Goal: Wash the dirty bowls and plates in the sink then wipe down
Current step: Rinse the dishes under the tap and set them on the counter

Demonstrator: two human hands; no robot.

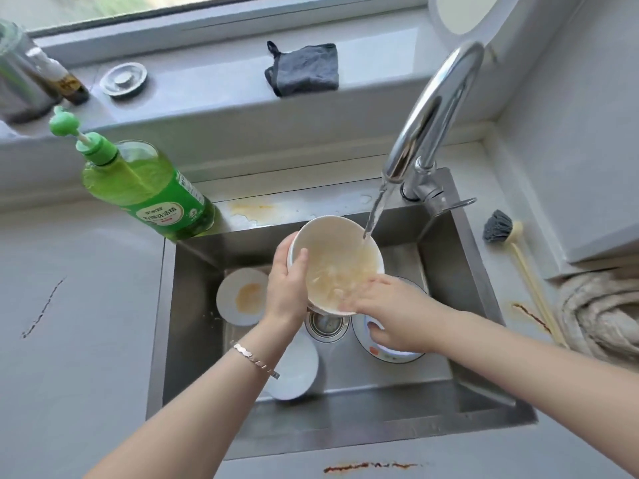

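Observation:
Over the steel sink (345, 430), my left hand (287, 288) grips the rim of a white bowl (328, 243), thumb inside, tilting it under the running faucet (432, 108). Yellowish residue and water coat the bowl's inside. The fingers of my right hand (390, 309) are straight and blurred, rubbing inside the bowl's lower edge. On the sink floor lie a small white plate with an orange smear (238, 295), a white bowl (297, 375) under my left forearm, and a patterned plate (387, 354) partly hidden by my right hand.
A green dish soap bottle (145, 188) stands at the sink's back left corner. A grey cloth (304, 69) and a drain plug (123, 79) lie on the windowsill. A dish brush (501, 231) and a rag (601, 312) lie right of the sink. Brown stains (370, 466) mark the counter.

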